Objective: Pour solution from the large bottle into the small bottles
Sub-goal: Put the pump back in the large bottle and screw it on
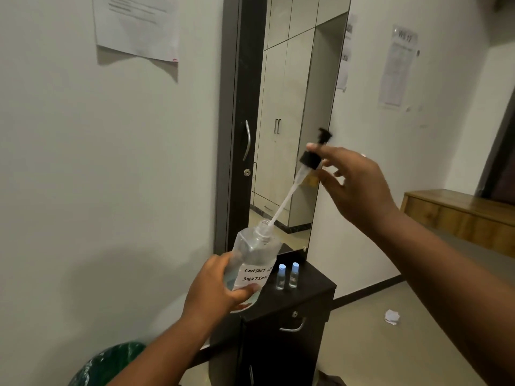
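My left hand (220, 285) grips the large clear bottle (250, 260), labelled "contact lens solution", and holds it tilted above the black cabinet top (315, 285). My right hand (354, 179) pinches the black pump cap (312, 158), lifted well above the bottle. The cap's white dip tube (281, 204) slants down, with its tip still at the bottle's open neck. Two small clear bottles with blue caps, one (281, 277) beside the other (294, 275), stand upright on the cabinet top just right of the large bottle.
The black cabinet has a drawer with a metal handle (292, 327). A tall mirror (289, 121) stands behind it against the white wall. A green-lined bin (111, 366) sits at lower left. Crumpled paper (391, 316) lies on the floor; a wooden bench (459, 215) is at right.
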